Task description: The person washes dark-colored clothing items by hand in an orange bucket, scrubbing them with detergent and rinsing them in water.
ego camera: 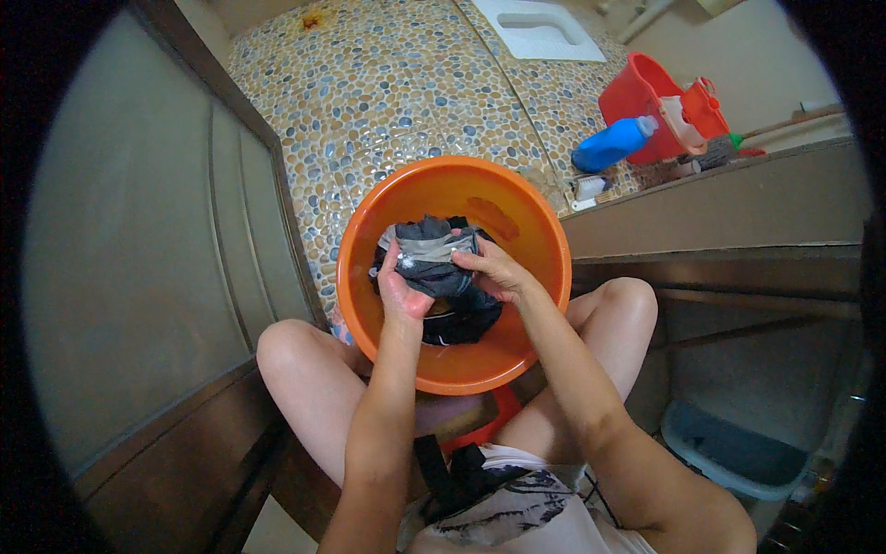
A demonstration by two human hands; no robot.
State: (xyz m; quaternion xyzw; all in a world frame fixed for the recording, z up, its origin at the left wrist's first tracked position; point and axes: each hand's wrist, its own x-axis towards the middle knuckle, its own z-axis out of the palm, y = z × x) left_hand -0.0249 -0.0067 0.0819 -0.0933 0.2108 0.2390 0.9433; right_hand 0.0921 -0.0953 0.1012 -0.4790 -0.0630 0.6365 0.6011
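Observation:
Between my knees stands a round orange plastic basin [387,190]. Over it I hold a dark grey cloth garment [436,273] with a lighter grey band, bunched up. My left hand [403,287] grips its left side, palm turned upward. On the right, my right hand [495,266] pinches the band between thumb and fingers. A small patch of white suds or powder [407,262] sits on the cloth near my left fingers. Below, in the basin, lie black clothes [462,325], partly hidden by my hands and the garment.
Beyond the basin spreads a pebble-patterned floor [387,83] with a white squat toilet [547,31]. To the right are a blue bottle [612,145], a red bucket [633,97] and a scrubbing brush [590,188]. A door panel [152,208] flanks my left; a grey-blue tub [734,450] stands lower right.

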